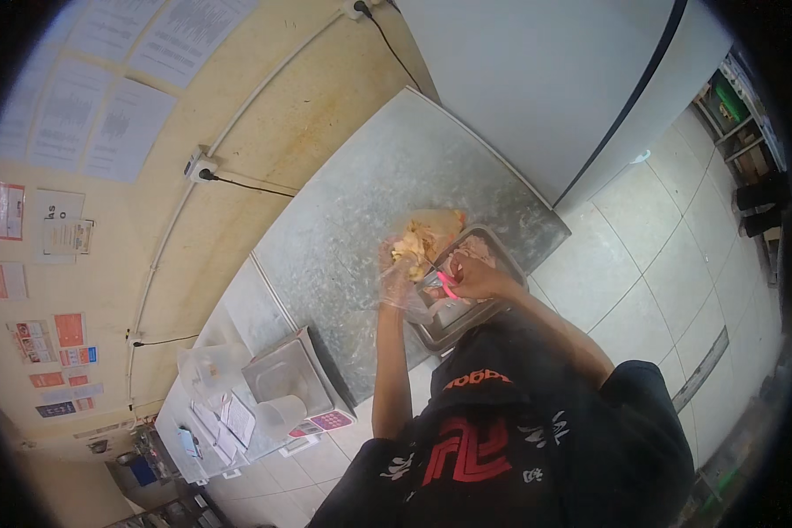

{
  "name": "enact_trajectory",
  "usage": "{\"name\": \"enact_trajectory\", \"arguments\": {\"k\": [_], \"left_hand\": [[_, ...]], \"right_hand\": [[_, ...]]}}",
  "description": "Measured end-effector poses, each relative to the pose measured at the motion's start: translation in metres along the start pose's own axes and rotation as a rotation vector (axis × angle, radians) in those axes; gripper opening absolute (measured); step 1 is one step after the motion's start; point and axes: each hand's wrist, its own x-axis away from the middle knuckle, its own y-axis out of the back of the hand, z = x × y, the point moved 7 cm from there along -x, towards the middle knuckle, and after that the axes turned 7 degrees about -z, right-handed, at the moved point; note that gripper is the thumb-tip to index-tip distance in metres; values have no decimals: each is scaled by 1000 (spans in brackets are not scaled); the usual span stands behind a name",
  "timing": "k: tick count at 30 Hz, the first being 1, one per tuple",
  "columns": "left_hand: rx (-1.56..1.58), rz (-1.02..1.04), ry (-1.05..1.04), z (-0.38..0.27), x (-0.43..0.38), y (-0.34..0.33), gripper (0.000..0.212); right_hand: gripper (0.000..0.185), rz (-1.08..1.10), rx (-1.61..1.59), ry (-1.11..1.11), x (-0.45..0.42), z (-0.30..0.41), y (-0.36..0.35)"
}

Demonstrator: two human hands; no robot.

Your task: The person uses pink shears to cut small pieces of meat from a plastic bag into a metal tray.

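On my left hand (399,277) is a clear plastic glove, and its fingers close on a pale yellowish piece of food (409,245) that looks like meat. My bare right hand (472,277) grips pink-handled scissors (447,285), whose blades point at that piece. Right beneath my hands stands a rectangular metal tray (445,323) with pale pinkish pieces (472,251), perhaps cut meat, at its far end. A clear plastic bag (443,223) with more yellowish food lies just beyond, against the tray's far left side.
A grey metal-topped table (343,231) carries all this. To the left are a digital scale (287,373), clear plastic containers (211,366), papers (237,419) and a phone-like object (189,442). A tall white appliance (534,79) borders the table's far right edge.
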Motion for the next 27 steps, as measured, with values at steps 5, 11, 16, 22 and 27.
{"name": "enact_trajectory", "arguments": {"k": [5, 11, 16, 22, 27], "left_hand": [[-230, 8, -93, -10, 14, -10, 43], [-461, -65, -196, -26, 24, 9, 35], [-258, -131, -77, -24, 26, 19, 36], [-463, -48, -57, -23, 19, 30, 42], [-451, -12, -48, -28, 26, 26, 38]], "right_hand": [[60, -62, -120, -4, -10, -18, -12], [40, -53, -540, 168, -12, -11, -18], [37, -49, -621, 60, -23, -8, -27], [36, -66, -800, -80, -28, -11, -44], [33, -134, -917, 9, -27, 6, -31]]}}
